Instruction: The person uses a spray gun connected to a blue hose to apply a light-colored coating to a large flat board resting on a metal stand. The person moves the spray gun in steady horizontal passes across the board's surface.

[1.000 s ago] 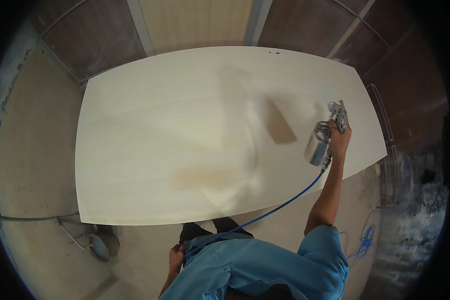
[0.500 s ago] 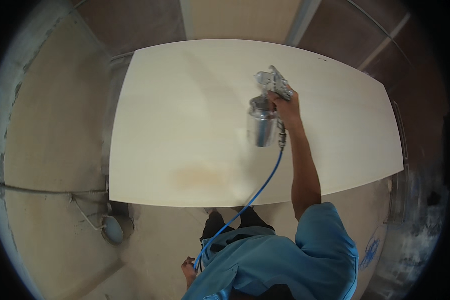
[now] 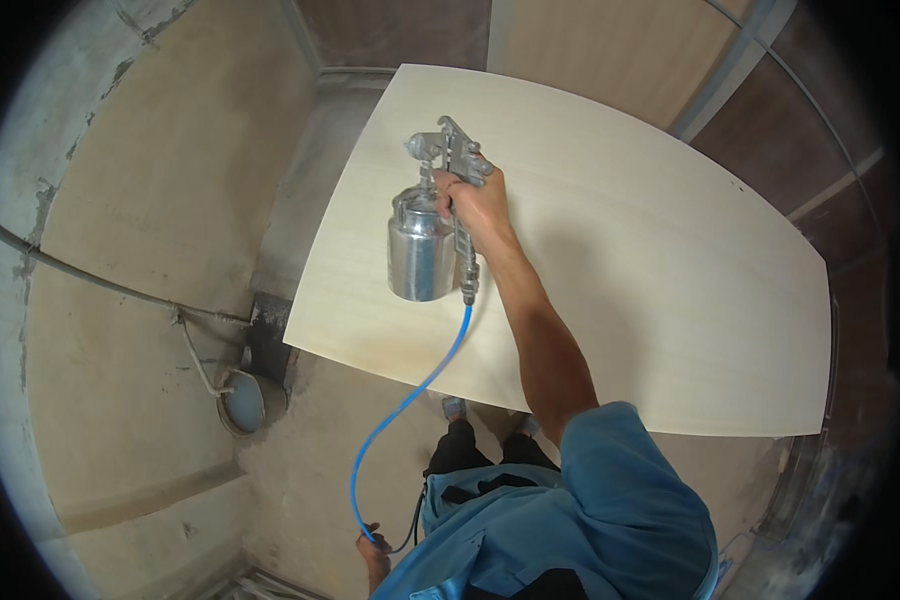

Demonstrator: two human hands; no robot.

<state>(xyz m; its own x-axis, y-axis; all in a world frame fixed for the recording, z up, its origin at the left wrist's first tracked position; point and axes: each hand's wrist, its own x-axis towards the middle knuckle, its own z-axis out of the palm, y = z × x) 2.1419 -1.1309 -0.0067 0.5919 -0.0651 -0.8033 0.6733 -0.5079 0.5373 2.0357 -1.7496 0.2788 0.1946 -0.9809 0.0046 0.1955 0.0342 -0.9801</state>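
My right hand (image 3: 477,203) grips the handle of a metal spray gun (image 3: 460,152), its fingers wrapped round the grip near the trigger. A shiny silver cup (image 3: 421,255) hangs beneath the gun's head. The gun is held over the left part of a large pale panel (image 3: 650,270). From the base of the handle a blue air hose (image 3: 382,428) curves down to my left hand (image 3: 373,546), low beside my body. That hand is closed round the hose.
A bucket (image 3: 247,403) with whitish liquid stands on the floor left of the panel. A dark pipe or hose (image 3: 110,280) runs across the left wall toward the panel. Brown and tan boards (image 3: 610,55) stand behind the panel.
My right hand has carried the spray gun left over the panel, toward its left end. The view has turned, and the blue hose now bows out more to the left.
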